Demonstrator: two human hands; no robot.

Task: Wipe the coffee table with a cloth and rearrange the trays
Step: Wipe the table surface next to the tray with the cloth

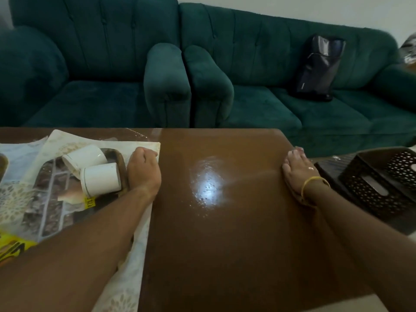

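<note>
- Head view: brown coffee table [236,233] fills the lower frame; bright glare patch near its centre.
- Left hand [144,170], at 9 o'clock from the glare, is curled closed on the rim of a dark wooden tray [120,164].
- 2 white cups [94,170] lie tipped on that tray, over patterned paper sheets [29,194].
- Right hand [299,174], at 3 o'clock, lies flat, fingers extended, on the table's right edge; whether a cloth sits beneath it, cannot tell.
- Dark perforated basket [380,185] just beyond the right hand.
- Green sofa [270,70] at 12 o'clock, black bag [315,68] on its seat.

home lounge: green sofa [292,70], coffee table [236,221]
</note>
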